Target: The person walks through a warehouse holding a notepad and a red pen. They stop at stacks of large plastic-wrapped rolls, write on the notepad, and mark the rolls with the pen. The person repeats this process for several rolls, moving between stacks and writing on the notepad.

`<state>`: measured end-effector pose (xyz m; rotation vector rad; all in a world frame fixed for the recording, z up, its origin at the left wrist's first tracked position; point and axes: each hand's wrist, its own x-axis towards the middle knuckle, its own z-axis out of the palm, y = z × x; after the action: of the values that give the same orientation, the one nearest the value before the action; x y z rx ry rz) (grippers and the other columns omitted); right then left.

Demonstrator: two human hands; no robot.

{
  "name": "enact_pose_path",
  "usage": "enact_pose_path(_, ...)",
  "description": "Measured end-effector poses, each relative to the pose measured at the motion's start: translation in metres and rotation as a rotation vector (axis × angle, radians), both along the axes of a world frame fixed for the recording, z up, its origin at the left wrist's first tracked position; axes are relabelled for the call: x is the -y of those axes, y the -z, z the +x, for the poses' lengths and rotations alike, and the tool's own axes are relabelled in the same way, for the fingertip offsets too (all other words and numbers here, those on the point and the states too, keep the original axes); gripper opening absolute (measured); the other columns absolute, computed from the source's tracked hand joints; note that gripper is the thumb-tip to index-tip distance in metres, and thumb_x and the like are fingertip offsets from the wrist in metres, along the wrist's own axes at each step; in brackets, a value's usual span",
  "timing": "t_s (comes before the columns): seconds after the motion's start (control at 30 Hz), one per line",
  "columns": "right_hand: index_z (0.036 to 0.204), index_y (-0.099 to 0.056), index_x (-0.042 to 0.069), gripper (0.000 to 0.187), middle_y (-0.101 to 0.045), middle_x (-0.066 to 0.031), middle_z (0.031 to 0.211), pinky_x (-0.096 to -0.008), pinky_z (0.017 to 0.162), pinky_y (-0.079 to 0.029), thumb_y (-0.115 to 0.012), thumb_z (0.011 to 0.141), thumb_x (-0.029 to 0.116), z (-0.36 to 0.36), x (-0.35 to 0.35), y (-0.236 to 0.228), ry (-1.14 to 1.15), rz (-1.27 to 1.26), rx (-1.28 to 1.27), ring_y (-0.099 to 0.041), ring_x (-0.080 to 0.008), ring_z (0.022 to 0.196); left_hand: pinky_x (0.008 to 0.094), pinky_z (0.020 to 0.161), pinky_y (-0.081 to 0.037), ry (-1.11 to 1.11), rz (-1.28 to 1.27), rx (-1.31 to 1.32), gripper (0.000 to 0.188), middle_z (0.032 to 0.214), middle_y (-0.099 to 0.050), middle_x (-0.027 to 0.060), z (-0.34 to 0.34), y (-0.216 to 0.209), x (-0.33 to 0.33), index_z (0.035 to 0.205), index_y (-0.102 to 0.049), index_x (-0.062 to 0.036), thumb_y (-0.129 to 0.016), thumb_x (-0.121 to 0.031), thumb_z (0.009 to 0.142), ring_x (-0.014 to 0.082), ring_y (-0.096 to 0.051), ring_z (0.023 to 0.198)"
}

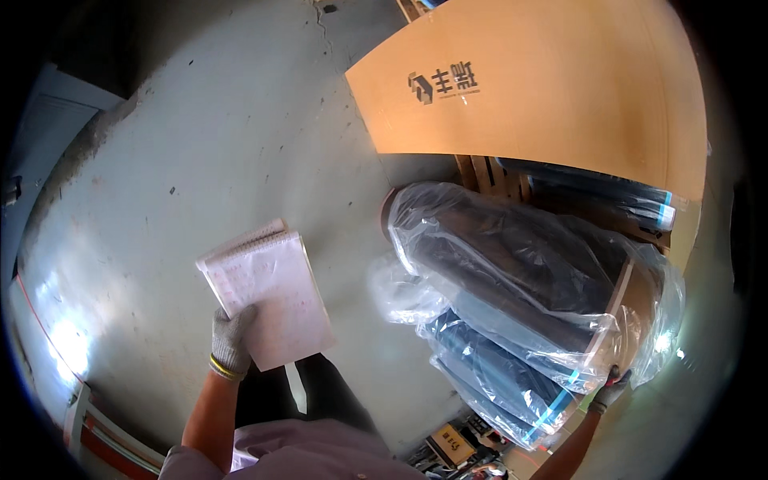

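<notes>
Gripping white rectangular paper pad [280, 292]: left hand [232, 340], eight o'clock. Right hand [612, 392], four o'clock, touches plastic-covered dark bundles [520, 276], grip unclear; covering seems done, remainder unclear.

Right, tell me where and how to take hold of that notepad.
Likely best by the lower left edge of the notepad, coming from the left, where the left hand holds it: thumb on the page, fingers presumably beneath, though hidden. The pad is thin and flat, so a pinch suits it, and that edge lies away from the bulkier upper end.
</notes>
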<state>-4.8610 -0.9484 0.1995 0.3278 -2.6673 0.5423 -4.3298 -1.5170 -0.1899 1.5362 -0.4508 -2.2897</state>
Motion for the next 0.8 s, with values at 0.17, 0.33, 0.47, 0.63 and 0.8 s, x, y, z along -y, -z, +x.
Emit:
enact_pose_path(0.17, 0.127, -0.053, -0.007, 0.045, -0.064, -0.0111, 0.103, -0.03, 0.081, -0.05, -0.058, 0.096, 0.025, -0.034, 0.077, 0.006, 0.007, 0.112, 0.026, -0.059, -0.0158, 0.086, 0.0322, 0.078, -0.053, -0.037, -0.002, 0.069, 0.042, 0.103, -0.065, 0.0115, 0.002, 0.009, 0.004, 0.117, -0.057, 0.0059, -0.066, -0.016, 0.082, 0.0196, -0.064, 0.088)
enact_pose_path(0.33, 0.121, -0.059, -0.007, 0.044, -0.063, -0.0176, 0.12, -0.0341, 0.092, -0.049, -0.053, 0.097, 0.029, -0.168, 0.114, -0.029, 0.081, 0.43, -0.015, -0.062, -0.0247, 0.107, 0.0329, 0.08, -0.053, -0.076, -0.018, 0.103, 0.043, 0.104, -0.064, 0.012, 0.019, 0.019, 0.012, 0.117, -0.056, 0.0057, -0.066, -0.018, 0.083, 0.0202, -0.064, 0.089)
enact_pose_path(0.47, 0.109, -0.065, -0.004, 0.054, -0.067, -0.0224, 0.111, -0.0403, 0.079, -0.052, -0.063, 0.088, 0.046, -0.244, 0.211, -0.032, 0.579, 0.757, -0.113, -0.067, -0.0334, 0.09, 0.0348, 0.082, -0.053, -0.147, -0.055, 0.105, 0.044, 0.105, -0.064, 0.0127, 0.034, 0.012, 0.023, 0.118, -0.055, 0.0067, -0.066, -0.017, 0.083, 0.022, -0.064, 0.09)
enact_pose_path(0.63, 0.117, -0.058, -0.001, 0.036, -0.067, -0.0187, 0.104, -0.0388, 0.077, -0.05, -0.063, 0.088, 0.02, -0.206, 0.266, -0.031, -0.357, 0.543, -0.261, -0.064, -0.0315, 0.086, 0.0352, 0.083, -0.053, -0.243, -0.035, 0.095, 0.044, 0.105, -0.064, 0.013, 0.053, 0.02, 0.017, 0.118, -0.055, 0.0069, -0.065, -0.016, 0.083, 0.0224, -0.064, 0.09)
enact_pose_path(0.8, 0.107, -0.06, -0.003, 0.032, -0.064, -0.014, 0.099, -0.0366, 0.085, -0.047, -0.062, 0.092, 0.025, -0.095, 0.235, -0.019, 0.173, 0.922, -0.134, -0.059, -0.022, 0.093, 0.0348, 0.082, -0.053, -0.276, -0.006, 0.076, 0.047, 0.106, -0.063, 0.0125, 0.063, 0.027, 0.003, 0.121, -0.053, 0.0061, -0.066, -0.017, 0.082, 0.0215, -0.064, 0.092)
